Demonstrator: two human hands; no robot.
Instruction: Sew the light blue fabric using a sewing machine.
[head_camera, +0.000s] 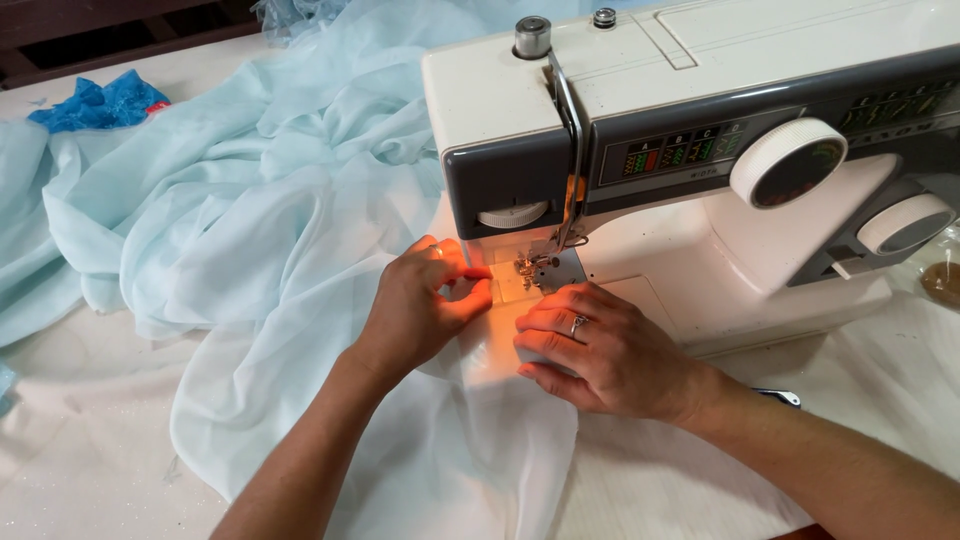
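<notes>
Nearest the camera: two bare forearms coming in from the bottom edge, over a white counter (90, 440) with a faint glittery cloth cover

Pale blue sheer fabric (250, 240) is the largest item: heaped across the left half of the counter, one fold running down under both hands and off the near edge

White and grey sewing machine (700, 130) fills the upper right. Strip of small coloured stitch-pattern squares on its grey front band, large round white dial (788, 162) beside it, second white dial (905, 223) further right. Lamp lights the needle area

Left hand (415, 310): grip flat on the fabric just left of the presser foot (530, 270), thumb and fingertips pressed on the cloth, not clearly pinching

Right hand (600, 345): fingers curled, knuckles toward the foot, pressing fabric down on the machine bed; ring on one finger. Can't tell if anything is pinched underneath

Crumpled bright blue material (100, 100) at far left of the counter, well apart from the hands

Dark wooden slats along the top left edge
</notes>
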